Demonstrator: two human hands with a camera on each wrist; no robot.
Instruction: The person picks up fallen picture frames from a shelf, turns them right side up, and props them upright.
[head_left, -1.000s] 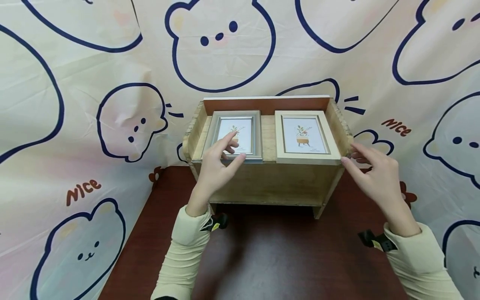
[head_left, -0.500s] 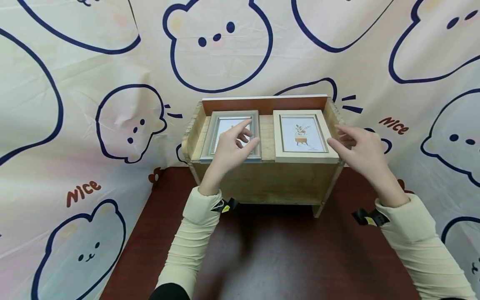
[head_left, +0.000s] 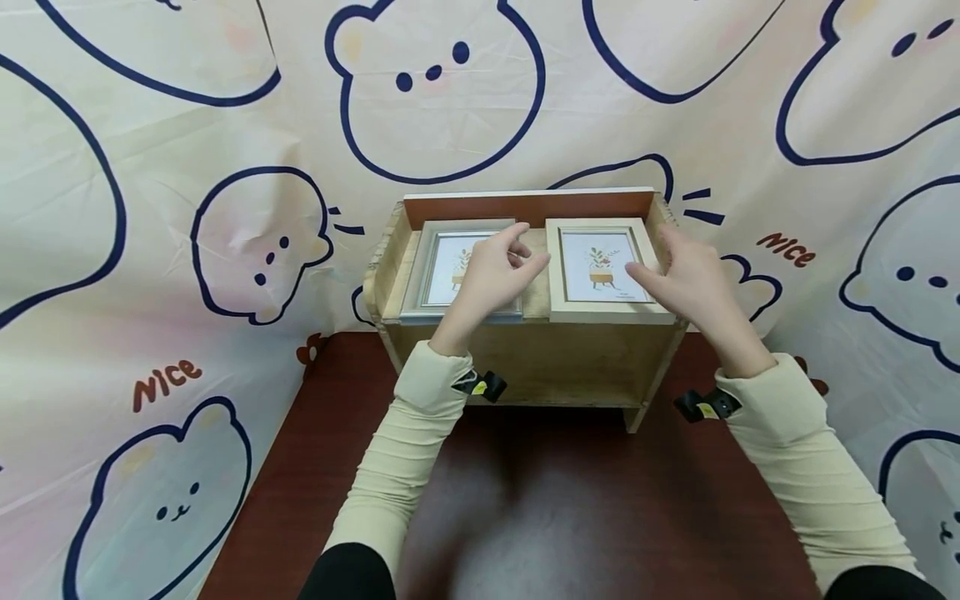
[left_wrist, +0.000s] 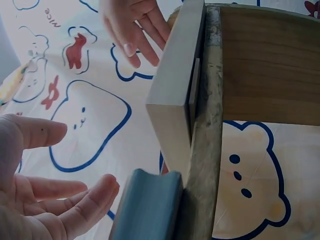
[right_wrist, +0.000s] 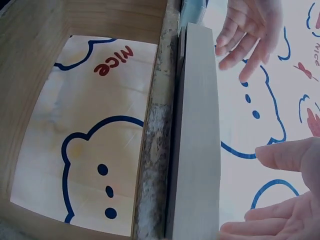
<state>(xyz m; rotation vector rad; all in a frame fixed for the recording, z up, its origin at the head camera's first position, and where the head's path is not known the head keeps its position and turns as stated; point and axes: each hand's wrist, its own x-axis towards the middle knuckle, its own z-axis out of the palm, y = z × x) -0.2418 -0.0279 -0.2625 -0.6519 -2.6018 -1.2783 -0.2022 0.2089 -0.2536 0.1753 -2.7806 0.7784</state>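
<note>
Two picture frames lie face up, side by side, on top of a wooden shelf unit (head_left: 555, 367). The silver picture frame (head_left: 429, 262) is on the left and the cream picture frame (head_left: 558, 283) on the right; each holds a potted-plant print. My left hand (head_left: 498, 271), fingers relaxed, hovers over the silver frame's right side near the gap between the frames. At the cream frame's right side is my right hand (head_left: 693, 279), thumb over the frame's edge and apart from its fingers. In the left wrist view, my left hand (left_wrist: 55, 200) holds nothing; likewise my right hand (right_wrist: 285, 200) in the right wrist view.
The unit has raised side boards (head_left: 386, 258) and a reddish-brown back strip (head_left: 532, 210). It stands on a dark red-brown table (head_left: 570, 508), against a cloth backdrop (head_left: 247, 133) printed with cartoon bears.
My left hand has moved right and up, from over the silver frame's middle toward the gap. My right hand has moved left, from the unit's right corner to the cream frame. Both frames stay put.
</note>
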